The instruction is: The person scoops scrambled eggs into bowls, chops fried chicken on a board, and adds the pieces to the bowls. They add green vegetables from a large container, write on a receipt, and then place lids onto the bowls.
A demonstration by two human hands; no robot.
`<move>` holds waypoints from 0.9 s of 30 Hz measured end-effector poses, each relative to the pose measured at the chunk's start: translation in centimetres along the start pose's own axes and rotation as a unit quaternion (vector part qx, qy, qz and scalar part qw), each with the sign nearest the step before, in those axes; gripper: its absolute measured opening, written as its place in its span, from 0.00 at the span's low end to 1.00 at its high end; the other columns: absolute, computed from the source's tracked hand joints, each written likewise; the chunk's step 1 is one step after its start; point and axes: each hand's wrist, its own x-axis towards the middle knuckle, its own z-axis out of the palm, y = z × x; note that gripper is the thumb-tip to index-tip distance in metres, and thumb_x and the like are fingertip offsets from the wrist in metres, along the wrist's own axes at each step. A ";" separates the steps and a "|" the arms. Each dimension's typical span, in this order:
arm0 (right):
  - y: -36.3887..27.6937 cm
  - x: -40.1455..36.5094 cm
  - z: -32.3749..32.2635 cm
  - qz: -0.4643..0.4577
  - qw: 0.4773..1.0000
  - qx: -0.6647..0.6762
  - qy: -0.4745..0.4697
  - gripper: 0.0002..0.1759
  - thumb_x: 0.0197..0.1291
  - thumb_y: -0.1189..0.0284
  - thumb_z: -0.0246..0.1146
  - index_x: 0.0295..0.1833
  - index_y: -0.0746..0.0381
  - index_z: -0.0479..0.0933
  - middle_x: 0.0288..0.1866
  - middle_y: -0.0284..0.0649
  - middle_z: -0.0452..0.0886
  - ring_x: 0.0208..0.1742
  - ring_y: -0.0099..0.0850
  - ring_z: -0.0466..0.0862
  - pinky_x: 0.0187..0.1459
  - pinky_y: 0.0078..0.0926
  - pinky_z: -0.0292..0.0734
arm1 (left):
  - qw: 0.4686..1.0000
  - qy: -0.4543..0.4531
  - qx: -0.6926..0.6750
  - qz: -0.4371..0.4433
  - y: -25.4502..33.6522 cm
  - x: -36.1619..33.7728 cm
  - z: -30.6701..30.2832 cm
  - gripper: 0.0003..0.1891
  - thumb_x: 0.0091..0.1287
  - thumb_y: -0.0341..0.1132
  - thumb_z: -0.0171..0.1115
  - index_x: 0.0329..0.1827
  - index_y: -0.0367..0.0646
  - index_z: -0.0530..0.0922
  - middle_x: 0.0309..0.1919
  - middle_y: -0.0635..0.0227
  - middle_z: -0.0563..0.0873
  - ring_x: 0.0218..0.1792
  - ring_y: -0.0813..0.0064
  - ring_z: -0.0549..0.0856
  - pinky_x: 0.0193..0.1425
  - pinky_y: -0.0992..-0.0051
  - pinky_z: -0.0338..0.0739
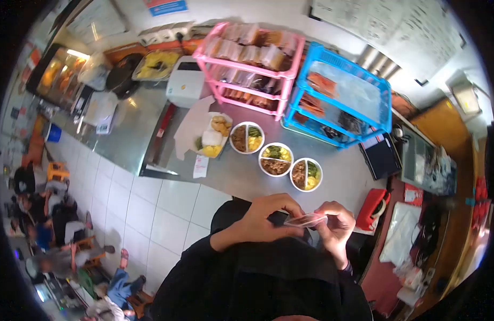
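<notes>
Close to my body, my left hand (265, 218) and my right hand (335, 227) pinch a small clear plastic sachet (307, 220) between them. Something reddish-brown shows inside it; what exactly I cannot make out. Just beyond my hands stand three round white bowls on the metal counter: one bowl (306, 175) nearest, another (276, 159) in the middle, a third (247, 137) farther left. Each is divided, with brown meat on one side and yellow and green food on the other. Left of them lies an opened paper wrapper (192, 128) with rice and yellow food.
A pink tiered rack (252, 67) of bagged food and a blue tiered rack (346, 80) with packets stand at the back. A white machine (185, 83), a paper slip (201, 166), a dark tablet (382, 155) and a red pouch (371, 209) surround the work area. People sit at lower left.
</notes>
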 end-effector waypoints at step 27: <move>0.8 8.1 16.9 -0.075 0.954 -0.209 -0.202 0.04 0.44 0.83 0.63 0.27 0.63 0.76 0.16 0.39 0.73 0.13 0.31 0.71 0.15 0.25 0.61 | 0.992 -0.055 -0.011 0.110 -3.5 -2.2 -18.6 0.05 0.57 0.32 0.69 0.29 0.41 0.81 0.22 0.67 0.83 0.22 0.73 0.83 0.25 0.78 0.75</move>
